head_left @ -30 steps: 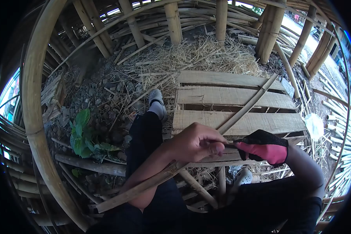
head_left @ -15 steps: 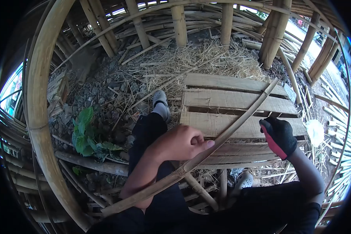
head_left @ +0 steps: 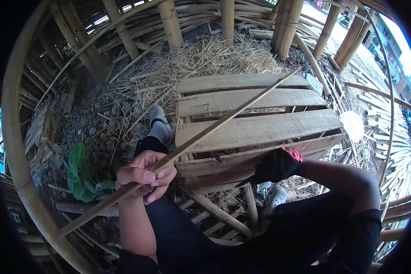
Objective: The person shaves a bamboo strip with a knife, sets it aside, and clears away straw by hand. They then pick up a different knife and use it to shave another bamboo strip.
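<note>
My left hand (head_left: 148, 176), bare, is closed around a long bamboo strip (head_left: 228, 119). The strip slants from the lower left up over the wooden crate (head_left: 260, 119), narrow edge turned upward. My right hand (head_left: 277, 168) wears a black glove with red at the cuff. Its fingers are wrapped round a knife, whose handle is hidden in the glove. The dark knife blade (head_left: 245, 181) points left and down, in front of the crate's near side and apart from the strip.
A thick bamboo pole (head_left: 19, 150) curves along the left. Beside my shoe (head_left: 161, 123) grows a leafy plant (head_left: 77, 176) among stones. Straw (head_left: 201, 57) and bamboo posts (head_left: 285, 29) stand behind the crate; many cut bamboo lengths (head_left: 383, 155) lie at right.
My left hand has moved left and now grips the strip, which has turned edge-up. My right hand has moved left and down, showing the knife blade. The view has shifted right.
</note>
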`<action>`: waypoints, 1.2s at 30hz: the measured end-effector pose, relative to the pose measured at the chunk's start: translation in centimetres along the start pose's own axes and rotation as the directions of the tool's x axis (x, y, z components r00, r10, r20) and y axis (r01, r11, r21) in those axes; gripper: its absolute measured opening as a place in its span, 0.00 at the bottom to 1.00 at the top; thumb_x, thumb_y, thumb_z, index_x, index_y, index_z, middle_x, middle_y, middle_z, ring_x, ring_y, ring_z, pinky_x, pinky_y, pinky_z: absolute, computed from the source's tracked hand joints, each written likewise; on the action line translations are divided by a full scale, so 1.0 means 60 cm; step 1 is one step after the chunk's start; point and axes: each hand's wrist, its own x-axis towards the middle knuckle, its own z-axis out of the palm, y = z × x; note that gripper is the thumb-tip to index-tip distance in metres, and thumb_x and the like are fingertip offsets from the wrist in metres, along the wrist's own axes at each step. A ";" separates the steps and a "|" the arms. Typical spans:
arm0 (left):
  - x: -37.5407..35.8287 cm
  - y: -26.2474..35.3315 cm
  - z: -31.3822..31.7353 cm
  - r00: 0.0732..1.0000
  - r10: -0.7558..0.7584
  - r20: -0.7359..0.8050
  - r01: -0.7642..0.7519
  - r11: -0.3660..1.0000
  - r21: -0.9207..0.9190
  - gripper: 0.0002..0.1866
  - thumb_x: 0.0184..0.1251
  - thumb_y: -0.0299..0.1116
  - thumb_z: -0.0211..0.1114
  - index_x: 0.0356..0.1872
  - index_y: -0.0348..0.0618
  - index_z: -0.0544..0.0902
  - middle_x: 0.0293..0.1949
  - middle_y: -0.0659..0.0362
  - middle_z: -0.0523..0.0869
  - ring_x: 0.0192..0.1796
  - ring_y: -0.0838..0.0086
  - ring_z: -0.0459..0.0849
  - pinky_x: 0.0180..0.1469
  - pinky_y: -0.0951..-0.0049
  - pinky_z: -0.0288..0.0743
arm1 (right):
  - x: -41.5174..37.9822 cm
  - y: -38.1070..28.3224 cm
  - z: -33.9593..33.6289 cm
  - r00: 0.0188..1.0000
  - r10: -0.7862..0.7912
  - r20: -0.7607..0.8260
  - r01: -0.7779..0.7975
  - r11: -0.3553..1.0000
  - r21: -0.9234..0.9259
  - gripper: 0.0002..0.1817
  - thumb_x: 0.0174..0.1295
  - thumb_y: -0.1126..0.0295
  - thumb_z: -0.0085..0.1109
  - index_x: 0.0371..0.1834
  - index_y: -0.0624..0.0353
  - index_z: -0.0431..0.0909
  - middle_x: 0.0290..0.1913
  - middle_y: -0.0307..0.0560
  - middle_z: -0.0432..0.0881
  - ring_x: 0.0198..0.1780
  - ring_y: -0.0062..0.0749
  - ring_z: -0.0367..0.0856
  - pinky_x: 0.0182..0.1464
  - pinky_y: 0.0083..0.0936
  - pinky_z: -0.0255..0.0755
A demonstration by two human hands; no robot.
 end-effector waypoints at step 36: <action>0.069 -0.038 0.060 0.755 -0.543 0.368 0.229 0.744 0.628 0.10 0.60 0.24 0.60 0.33 0.30 0.67 0.22 0.57 0.73 0.18 0.79 0.76 0.17 0.80 0.72 | 0.185 0.041 -0.246 0.843 0.430 0.324 -0.472 0.880 0.058 0.23 0.60 0.41 0.63 0.43 0.48 0.82 0.36 0.43 0.85 0.23 0.36 0.83 0.22 0.32 0.74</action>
